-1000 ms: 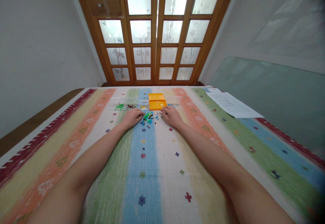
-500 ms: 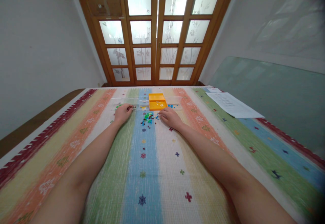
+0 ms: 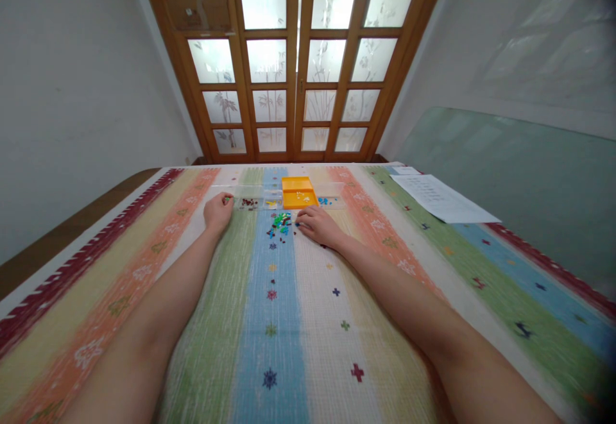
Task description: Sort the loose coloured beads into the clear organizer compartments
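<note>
My left hand (image 3: 218,211) is closed at the left end of a row of clear compartments, fingertips pinched by a bit of green; what they hold is too small to tell. Just right of it lie dark red pieces (image 3: 249,203), then yellow pieces (image 3: 273,203). My right hand (image 3: 314,224) rests with bent fingers beside a mixed pile of green, blue and dark red pieces (image 3: 280,222); its fingertips are too small to read. Behind it sits an open orange box (image 3: 299,200) with white pieces inside. Blue pieces (image 3: 325,201) lie right of the box.
A striped cloth (image 3: 279,347) covers the table. Printed white sheets (image 3: 436,196) lie at the right. Beyond the far edge stand wooden doors with glass panes (image 3: 298,65). A greenish glass panel (image 3: 520,167) leans along the right wall.
My left hand has moved left, off the dark red pieces and over where green ones showed. My right hand has shifted slightly left and down, by the mixed pile.
</note>
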`<act>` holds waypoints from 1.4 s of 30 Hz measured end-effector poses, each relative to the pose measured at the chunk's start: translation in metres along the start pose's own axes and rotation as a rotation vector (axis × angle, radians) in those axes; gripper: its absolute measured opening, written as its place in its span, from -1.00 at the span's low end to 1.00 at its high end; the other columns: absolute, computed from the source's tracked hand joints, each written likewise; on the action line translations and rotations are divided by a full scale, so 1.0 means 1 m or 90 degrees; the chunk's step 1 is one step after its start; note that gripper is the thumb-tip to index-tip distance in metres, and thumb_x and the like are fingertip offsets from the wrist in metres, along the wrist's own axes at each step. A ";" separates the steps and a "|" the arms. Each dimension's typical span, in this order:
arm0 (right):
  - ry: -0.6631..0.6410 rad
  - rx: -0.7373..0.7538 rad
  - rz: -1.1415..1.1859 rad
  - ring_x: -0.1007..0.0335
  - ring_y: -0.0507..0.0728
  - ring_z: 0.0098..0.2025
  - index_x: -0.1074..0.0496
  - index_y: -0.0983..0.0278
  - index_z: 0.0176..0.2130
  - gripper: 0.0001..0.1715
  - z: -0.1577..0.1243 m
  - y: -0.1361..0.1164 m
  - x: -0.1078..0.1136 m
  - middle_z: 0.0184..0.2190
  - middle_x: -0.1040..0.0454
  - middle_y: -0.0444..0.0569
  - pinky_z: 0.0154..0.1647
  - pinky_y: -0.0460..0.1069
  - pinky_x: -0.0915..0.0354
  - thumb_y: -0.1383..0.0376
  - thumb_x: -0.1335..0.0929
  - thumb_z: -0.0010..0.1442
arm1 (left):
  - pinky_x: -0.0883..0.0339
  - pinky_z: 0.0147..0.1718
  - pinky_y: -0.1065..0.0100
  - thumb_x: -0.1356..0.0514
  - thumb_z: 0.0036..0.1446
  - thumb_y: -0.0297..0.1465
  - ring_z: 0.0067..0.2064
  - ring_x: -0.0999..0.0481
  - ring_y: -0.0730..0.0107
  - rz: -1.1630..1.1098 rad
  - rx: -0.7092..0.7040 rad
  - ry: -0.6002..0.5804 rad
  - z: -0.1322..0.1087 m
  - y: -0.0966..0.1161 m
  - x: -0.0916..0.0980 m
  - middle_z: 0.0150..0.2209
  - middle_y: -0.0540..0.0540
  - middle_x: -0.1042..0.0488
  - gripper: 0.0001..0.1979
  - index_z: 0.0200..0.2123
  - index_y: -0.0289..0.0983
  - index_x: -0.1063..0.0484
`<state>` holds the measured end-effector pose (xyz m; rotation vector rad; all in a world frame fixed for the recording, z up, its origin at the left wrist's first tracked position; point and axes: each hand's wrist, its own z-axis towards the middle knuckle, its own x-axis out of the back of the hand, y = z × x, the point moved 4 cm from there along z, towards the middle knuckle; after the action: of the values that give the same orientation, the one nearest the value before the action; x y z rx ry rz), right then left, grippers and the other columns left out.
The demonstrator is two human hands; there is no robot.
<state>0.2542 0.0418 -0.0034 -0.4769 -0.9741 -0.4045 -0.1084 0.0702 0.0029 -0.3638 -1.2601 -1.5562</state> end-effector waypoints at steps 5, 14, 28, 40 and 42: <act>0.002 0.004 0.010 -0.39 0.22 0.06 -0.59 0.15 -0.10 -0.82 0.000 0.000 0.000 -0.02 -0.55 0.03 0.14 0.14 -0.29 0.32 -0.38 0.35 | -0.17 -0.35 0.34 -0.15 0.24 -0.19 -0.30 -0.51 0.24 -0.004 0.033 0.020 0.003 -0.009 0.002 -0.33 -0.10 -0.60 -0.63 -0.03 -0.18 -0.63; 0.006 0.006 0.017 -0.41 0.23 0.03 -0.60 0.15 -0.15 -0.82 0.000 0.000 0.000 -0.05 -0.56 0.03 0.13 0.16 -0.31 0.36 -0.39 0.32 | -0.21 -0.34 0.33 -0.15 0.23 -0.19 -0.27 -0.52 0.22 -0.015 0.054 0.025 0.003 -0.014 0.003 -0.31 -0.11 -0.61 -0.63 -0.03 -0.18 -0.63; 0.027 -0.020 0.023 -0.41 0.21 0.00 -0.58 0.17 -0.18 -0.90 -0.002 0.005 0.000 -0.10 -0.55 0.02 0.08 0.13 -0.33 0.32 -0.41 0.32 | -0.23 -0.32 0.31 -0.16 0.23 -0.11 -0.26 -0.53 0.20 -0.022 0.055 0.017 0.005 -0.015 0.002 -0.27 -0.14 -0.62 -0.59 -0.04 -0.19 -0.64; 0.155 -0.174 0.015 -0.41 0.20 -0.13 -0.57 0.18 -0.20 -0.89 -0.007 0.028 0.013 -0.23 -0.55 0.00 -0.08 0.06 -0.29 0.29 -0.39 0.35 | -0.19 -0.33 0.32 -0.15 0.24 -0.15 -0.29 -0.52 0.22 -0.007 0.034 0.012 0.003 -0.011 -0.004 -0.30 -0.11 -0.62 -0.63 -0.07 -0.18 -0.64; 0.182 -0.208 0.027 -0.42 0.20 -0.16 -0.58 0.20 -0.20 -0.87 -0.009 0.037 0.017 -0.25 -0.56 0.01 -0.11 0.06 -0.30 0.28 -0.38 0.35 | -0.19 -0.33 0.32 -0.14 0.24 -0.16 -0.28 -0.52 0.22 -0.004 0.027 0.007 0.003 -0.009 -0.004 -0.30 -0.12 -0.62 -0.63 -0.06 -0.18 -0.64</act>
<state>0.2879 0.0654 -0.0006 -0.7123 -0.6206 -0.5801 -0.1148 0.0737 -0.0038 -0.3242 -1.2852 -1.5332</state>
